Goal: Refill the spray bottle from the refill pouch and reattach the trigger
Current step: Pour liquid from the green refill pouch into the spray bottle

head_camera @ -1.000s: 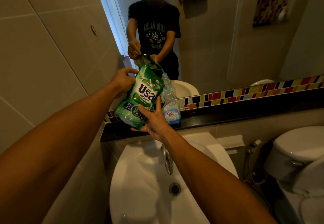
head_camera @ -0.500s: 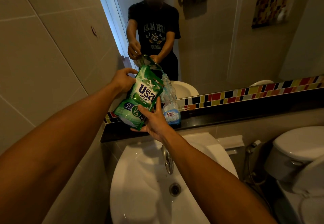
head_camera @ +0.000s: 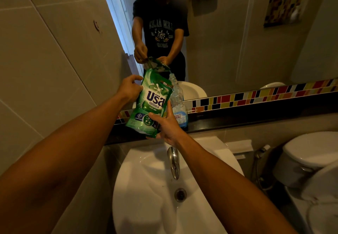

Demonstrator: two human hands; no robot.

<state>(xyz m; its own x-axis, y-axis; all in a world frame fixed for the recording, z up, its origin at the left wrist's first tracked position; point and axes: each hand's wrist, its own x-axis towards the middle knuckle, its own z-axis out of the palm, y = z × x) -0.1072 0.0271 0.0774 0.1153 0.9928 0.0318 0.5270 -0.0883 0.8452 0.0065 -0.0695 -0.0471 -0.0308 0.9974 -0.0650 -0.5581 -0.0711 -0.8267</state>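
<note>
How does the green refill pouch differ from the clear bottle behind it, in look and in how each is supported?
The refill pouch is opaque green and soft; the bottle is clear and rigid. The pouch is held in the air, tilted, by the left hand and right hand; the bottle stands upright on the dark ledge. Shared: both carry printed labels, and the pouch's top corner meets the bottle's open neck.

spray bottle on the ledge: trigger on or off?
Off. The spray bottle shows a bare open neck, with the tilted refill pouch leaning its top corner over it. No trigger is visible.
</note>
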